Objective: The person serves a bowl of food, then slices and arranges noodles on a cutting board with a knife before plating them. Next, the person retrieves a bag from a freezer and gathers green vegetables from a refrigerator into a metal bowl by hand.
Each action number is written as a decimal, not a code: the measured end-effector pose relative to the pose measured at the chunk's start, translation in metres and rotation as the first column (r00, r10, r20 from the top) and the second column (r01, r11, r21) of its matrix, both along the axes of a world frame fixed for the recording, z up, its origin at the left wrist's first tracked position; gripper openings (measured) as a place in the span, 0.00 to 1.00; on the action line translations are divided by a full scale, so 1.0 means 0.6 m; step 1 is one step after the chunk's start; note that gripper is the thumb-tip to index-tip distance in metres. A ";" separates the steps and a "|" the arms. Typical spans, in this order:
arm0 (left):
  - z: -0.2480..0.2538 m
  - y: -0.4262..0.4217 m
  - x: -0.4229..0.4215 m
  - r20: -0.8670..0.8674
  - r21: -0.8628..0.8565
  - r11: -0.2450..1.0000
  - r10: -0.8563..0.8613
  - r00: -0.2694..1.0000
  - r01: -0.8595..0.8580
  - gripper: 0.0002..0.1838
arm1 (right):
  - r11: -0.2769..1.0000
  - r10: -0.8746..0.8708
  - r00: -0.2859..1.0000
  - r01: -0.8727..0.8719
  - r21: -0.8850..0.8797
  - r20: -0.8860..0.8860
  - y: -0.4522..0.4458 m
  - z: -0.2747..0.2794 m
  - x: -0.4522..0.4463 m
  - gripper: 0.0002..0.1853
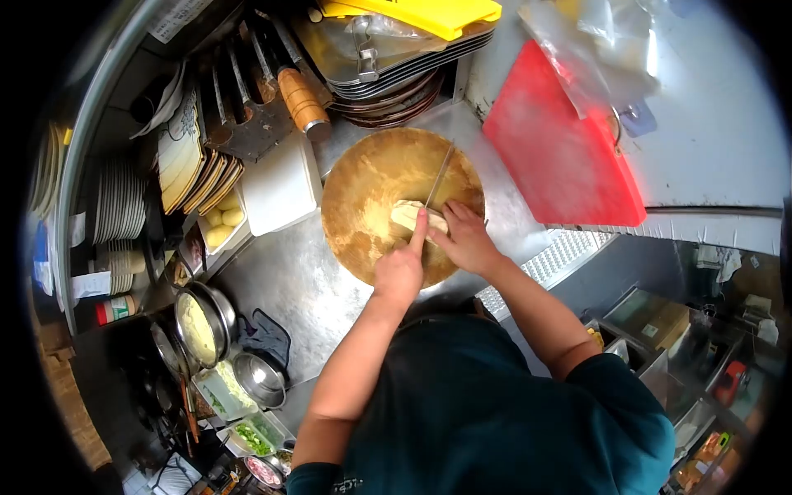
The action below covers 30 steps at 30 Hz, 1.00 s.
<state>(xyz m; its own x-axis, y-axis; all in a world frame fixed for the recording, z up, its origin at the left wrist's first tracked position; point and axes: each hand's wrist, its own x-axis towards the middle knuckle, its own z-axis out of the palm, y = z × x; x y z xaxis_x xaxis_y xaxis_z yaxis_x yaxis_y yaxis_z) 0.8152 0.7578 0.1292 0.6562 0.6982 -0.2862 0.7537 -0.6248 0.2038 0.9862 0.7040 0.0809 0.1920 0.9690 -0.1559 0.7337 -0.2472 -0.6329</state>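
Observation:
On the round wooden chopping block (pixel 363 186) lies a pale, oblong piece of food (pixel 405 215), whose kind I cannot make out. My left hand (pixel 400 271) is closed around a knife, its index finger stretched forward along the top. The thin knife blade (pixel 441 173), seen nearly edge-on, runs away from me at the right side of the pale piece; its handle is hidden in the hand. With bent fingers my right hand (pixel 464 239) presses on the food's right part, close beside the blade. Part of the food is covered by both hands.
A red cutting board (pixel 557 136) leans at the right. Behind the block rise stacked metal trays (pixel 412 62). Knives with a wooden handle (pixel 302 99) stand in a rack at back left, by a white board (pixel 280 186). Metal bowls (pixel 258 378) and vegetable containers stand left.

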 end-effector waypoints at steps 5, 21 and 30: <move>0.014 0.002 -0.004 0.041 -0.075 0.997 0.035 0.999 -0.032 0.50 | 0.998 -0.004 0.996 -0.001 -0.058 -0.090 -0.007 0.029 -0.017 0.39; 0.102 -0.078 -0.071 0.251 0.003 0.996 0.080 0.965 -0.084 0.44 | 0.988 0.022 0.992 -0.041 -0.152 -0.128 -0.008 0.036 -0.017 0.42; 0.061 0.033 -0.120 0.187 0.435 0.867 0.175 0.967 -0.242 0.31 | 1.000 -0.009 0.976 0.008 -0.006 -0.218 -0.046 0.000 -0.007 0.40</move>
<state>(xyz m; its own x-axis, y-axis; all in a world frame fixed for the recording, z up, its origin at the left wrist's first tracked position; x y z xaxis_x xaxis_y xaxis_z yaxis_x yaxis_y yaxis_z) 0.7430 0.7778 0.1656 0.4904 0.8538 0.1748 0.8618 -0.5050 0.0489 0.9823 0.6766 0.0810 0.1613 0.9665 -0.1995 0.5759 -0.2563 -0.7763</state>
